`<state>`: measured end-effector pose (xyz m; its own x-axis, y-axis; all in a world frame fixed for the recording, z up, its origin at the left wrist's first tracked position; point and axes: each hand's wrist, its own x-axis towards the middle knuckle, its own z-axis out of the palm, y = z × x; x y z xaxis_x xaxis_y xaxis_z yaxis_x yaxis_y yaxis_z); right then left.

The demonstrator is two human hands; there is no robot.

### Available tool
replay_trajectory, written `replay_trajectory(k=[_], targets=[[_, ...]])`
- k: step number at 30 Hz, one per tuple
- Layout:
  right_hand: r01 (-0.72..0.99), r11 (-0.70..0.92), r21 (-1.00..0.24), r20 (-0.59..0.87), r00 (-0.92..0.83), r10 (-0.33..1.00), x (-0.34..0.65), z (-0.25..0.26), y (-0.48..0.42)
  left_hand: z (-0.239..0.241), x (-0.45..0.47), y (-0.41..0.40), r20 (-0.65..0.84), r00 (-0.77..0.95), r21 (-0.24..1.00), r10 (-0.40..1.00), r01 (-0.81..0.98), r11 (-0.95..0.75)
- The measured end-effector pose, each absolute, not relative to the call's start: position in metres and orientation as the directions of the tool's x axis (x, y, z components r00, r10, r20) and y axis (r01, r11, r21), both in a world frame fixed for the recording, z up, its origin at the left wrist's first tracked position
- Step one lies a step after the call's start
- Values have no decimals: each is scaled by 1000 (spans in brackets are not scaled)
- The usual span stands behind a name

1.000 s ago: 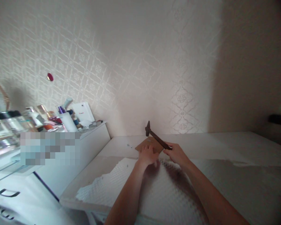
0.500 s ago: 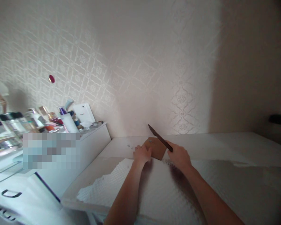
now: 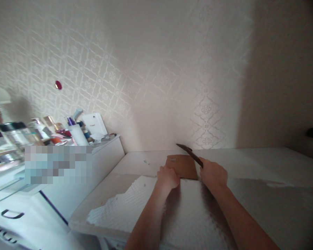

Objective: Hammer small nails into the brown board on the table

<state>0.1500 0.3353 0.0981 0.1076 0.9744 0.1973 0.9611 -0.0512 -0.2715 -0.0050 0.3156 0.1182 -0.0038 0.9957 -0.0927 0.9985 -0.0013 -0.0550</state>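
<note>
My right hand [image 3: 214, 173] is closed around the handle of a dark brown hammer [image 3: 195, 157]. The hammer's narrow, pointed head is raised at the upper left, above the far right part of a brown board [image 3: 185, 166]. My left hand [image 3: 168, 177] grips the board's near left corner with bent fingers; its thumb side lies along the near edge. A small cluster of metallic bits [image 3: 173, 159], too small to name, lies on the board near its far left corner. The board rests at the far edge of a white quilted cloth [image 3: 130, 201].
Small bits [image 3: 146, 162] lie on the white tabletop [image 3: 135, 159] left of the board. A white drawer cabinet [image 3: 104, 158] stands at left, crowded with bottles [image 3: 78, 134] and a white box [image 3: 95, 124]. A patterned wall [image 3: 156, 86] rises behind the table.
The board has turned and shifted right with my left hand. My right hand has moved right, and the hammer's head is now seen more from the side.
</note>
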Motion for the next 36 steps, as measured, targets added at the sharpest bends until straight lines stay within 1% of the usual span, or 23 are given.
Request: replay_trajectory(k=[8, 15, 17, 23, 27, 29, 31, 34, 36], targets=[[975, -11, -220, 204, 57, 977, 145, 92, 334, 127, 1, 307, -169, -16, -83, 985, 997, 2], [974, -9, -224, 196, 55, 979, 150, 84, 340, 125, -9, 311, -152, -18, 7, 988, 1000, 19], [972, -47, -232, 195, 94, 976, 155, 80, 344, 124, -9, 314, -127, -48, 28, 991, 998, 52], [963, -135, -234, 133, 169, 977, 169, 73, 352, 119, -10, 323, 50, -191, 94, 980, 978, 185], [972, -143, -188, 149, 172, 974, 168, 75, 351, 113, -18, 333, 103, -223, 149, 969, 967, 207], [979, -116, -168, 203, 149, 968, 164, 78, 350, 109, -25, 338, 132, -257, 190, 957, 955, 230], [981, -56, -183, 278, 106, 955, 158, 79, 349, 104, -34, 344, 175, -319, 225, 932, 934, 277], [959, 153, -238, 375, -54, 925, 146, 76, 349, 95, -47, 351, 231, -431, 241, 872, 894, 378], [911, 316, -264, 408, -191, 893, 136, 69, 350, 88, -54, 356, 223, -486, 231, 845, 868, 439]])
